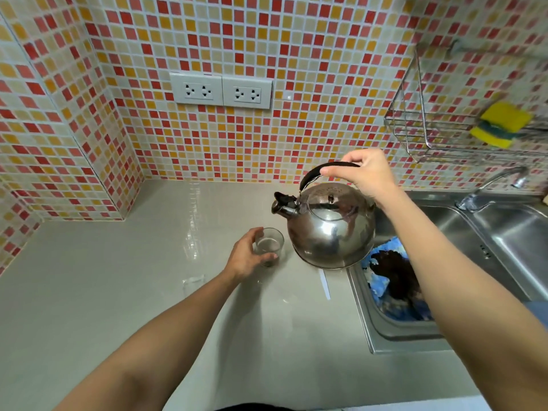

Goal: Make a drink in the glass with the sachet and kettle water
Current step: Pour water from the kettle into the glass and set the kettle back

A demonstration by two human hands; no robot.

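Note:
A small clear glass [270, 246] stands on the grey counter [118, 292] with dark powder or liquid at its bottom. My left hand [247, 256] wraps around its left side. My right hand [366, 173] grips the black handle of a shiny steel kettle [330, 229], held just above the counter to the right of the glass. The kettle's spout points left, above and beyond the glass. A thin white strip [325, 283], perhaps the sachet, lies on the counter in front of the kettle.
A steel sink [510, 241] with a tap [501, 180] is on the right; a blue and black cloth [394, 280] lies on its drainer. A wire rack [439, 134] with yellow sponges [501, 121] hangs on the tiled wall. Two wall sockets [221, 90] sit above the counter.

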